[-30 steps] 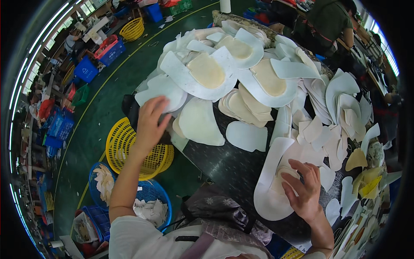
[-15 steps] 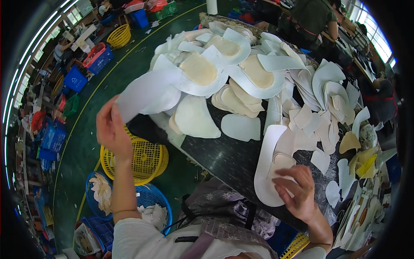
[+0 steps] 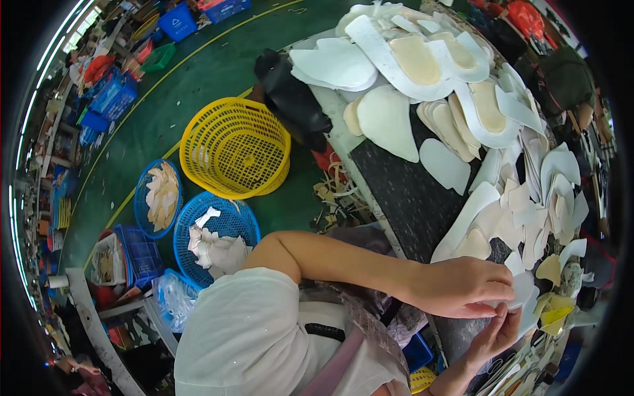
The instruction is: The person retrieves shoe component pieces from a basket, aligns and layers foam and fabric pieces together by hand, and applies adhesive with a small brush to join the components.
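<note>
The left hand (image 3: 460, 287) and right hand (image 3: 492, 338), fingertips pinched together, appear to grip a thin, whitish, flat piece (image 3: 493, 303) by its edge, probably for steadier control.

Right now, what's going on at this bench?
The person's left hand meets the right hand over the black speckled tabletop; what lies between their fingers is mostly hidden. Just beyond lie a curved flat white piece and a rounded flat cream piece. A heap of flat white and cream pieces sits at the far end. A round yellow plastic basket stands on the green floor at left.
</note>
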A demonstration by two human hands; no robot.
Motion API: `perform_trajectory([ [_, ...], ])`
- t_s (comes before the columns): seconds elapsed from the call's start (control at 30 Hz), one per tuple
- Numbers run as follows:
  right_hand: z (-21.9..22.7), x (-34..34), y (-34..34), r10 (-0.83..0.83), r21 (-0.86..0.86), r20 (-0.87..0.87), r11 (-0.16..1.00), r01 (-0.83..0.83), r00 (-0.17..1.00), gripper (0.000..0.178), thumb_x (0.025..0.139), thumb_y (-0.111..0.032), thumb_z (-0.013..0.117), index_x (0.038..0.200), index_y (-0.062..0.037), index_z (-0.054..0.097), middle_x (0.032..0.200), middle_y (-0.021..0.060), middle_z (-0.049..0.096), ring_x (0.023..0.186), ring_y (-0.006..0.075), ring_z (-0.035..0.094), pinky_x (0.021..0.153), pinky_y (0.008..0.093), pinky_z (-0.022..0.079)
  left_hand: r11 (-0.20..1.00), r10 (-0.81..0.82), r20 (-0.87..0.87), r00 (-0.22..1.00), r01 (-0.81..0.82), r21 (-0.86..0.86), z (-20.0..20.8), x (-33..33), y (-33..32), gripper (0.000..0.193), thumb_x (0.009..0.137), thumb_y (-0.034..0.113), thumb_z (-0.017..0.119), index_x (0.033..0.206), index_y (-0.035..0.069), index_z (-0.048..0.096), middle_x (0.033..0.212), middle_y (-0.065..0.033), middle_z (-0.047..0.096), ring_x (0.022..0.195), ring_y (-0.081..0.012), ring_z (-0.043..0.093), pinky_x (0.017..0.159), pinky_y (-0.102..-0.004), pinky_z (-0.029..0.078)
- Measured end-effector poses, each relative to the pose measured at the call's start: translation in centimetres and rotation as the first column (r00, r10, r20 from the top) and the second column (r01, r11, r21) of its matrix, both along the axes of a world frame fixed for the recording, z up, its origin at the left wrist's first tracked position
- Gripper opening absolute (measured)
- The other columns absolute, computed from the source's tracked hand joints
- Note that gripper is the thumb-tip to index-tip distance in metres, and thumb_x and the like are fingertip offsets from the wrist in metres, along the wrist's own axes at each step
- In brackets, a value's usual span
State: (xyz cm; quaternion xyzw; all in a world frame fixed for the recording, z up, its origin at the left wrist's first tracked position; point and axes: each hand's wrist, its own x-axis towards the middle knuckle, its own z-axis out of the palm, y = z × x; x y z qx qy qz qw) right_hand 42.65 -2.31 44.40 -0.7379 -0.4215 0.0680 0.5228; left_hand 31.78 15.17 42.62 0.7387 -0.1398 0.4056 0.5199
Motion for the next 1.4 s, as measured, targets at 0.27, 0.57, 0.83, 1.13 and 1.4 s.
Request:
perform_trajectory([
  [0.27,-1.1,1.5,-1.1,-0.070,0.089,-0.075,0.993,0.077,0.995,0.019,0.103,-0.015,0.055,0.092,-0.0001,0.055,0.081,0.0038,0.058,0.074,0.0077,0.051,0.062,0.0225,0.041,0.989,-0.005,-0.025,1.000,0.001,-0.150,-0.6,1.0,-0.1,0.022,0.081,0.010,0.072,0.094,0.001,0.057,0.084,-0.0115,0.062,0.077,-0.0249,0.065,0.065,-0.0363,0.051],
  [0.57,-0.9,-0.4,-1.9,-0.061,0.059,-0.078,0.996,0.066,0.995,0.018,0.091,-0.014,0.069,0.083,0.0004,0.062,0.081,0.0062,0.065,0.069,0.0132,0.059,0.066,0.0272,0.048,0.971,0.015,-0.218,0.976,-0.065,-0.229,-0.2,2.9,1.0,0.037,0.092,0.034,0.068,0.103,0.000,0.059,0.075,-0.0068,0.067,0.068,-0.0147,0.063,0.063,-0.0334,0.050],
  [0.83,0.0,-0.5,-15.4,-0.042,-0.892,-0.085,0.449,-0.057,0.996,0.022,0.075,-0.016,0.082,0.084,0.0000,0.070,0.074,0.0116,0.070,0.067,0.0226,0.070,0.063,0.0336,0.054,0.995,-0.098,-0.523,0.847,0.063,-0.084,6.7,2.2,8.1,0.011,0.089,0.012,0.072,0.093,0.003,0.069,0.077,0.0008,0.066,0.066,-0.0037,0.058,0.053,-0.0213,0.042],
  [1.13,-3.8,-3.3,-3.1,0.331,0.326,-0.943,0.940,0.102,-0.035,0.075,0.091,-0.035,0.070,0.146,0.0026,0.036,0.138,0.0162,0.054,0.126,0.0258,0.054,0.106,0.0404,0.043,0.404,-0.268,-0.223,0.937,0.319,0.857,2.2,1.0,-1.1,0.019,0.079,0.028,0.072,0.083,0.010,0.066,0.074,0.0023,0.054,0.067,-0.0149,0.057,0.080,-0.0373,0.051],
  [1.4,-4.1,-3.3,-4.5,0.602,0.562,-0.738,0.798,-0.218,0.305,0.071,0.089,-0.009,0.072,0.149,0.0015,0.034,0.147,0.0145,0.046,0.134,0.0225,0.044,0.110,0.0375,0.036,0.465,-0.622,-0.507,0.597,-0.239,-0.852,-3.3,-6.5,0.4,0.062,0.078,0.045,0.081,0.115,0.001,0.060,0.122,-0.0172,0.060,0.109,-0.0237,0.060,0.093,-0.0434,0.047],
])
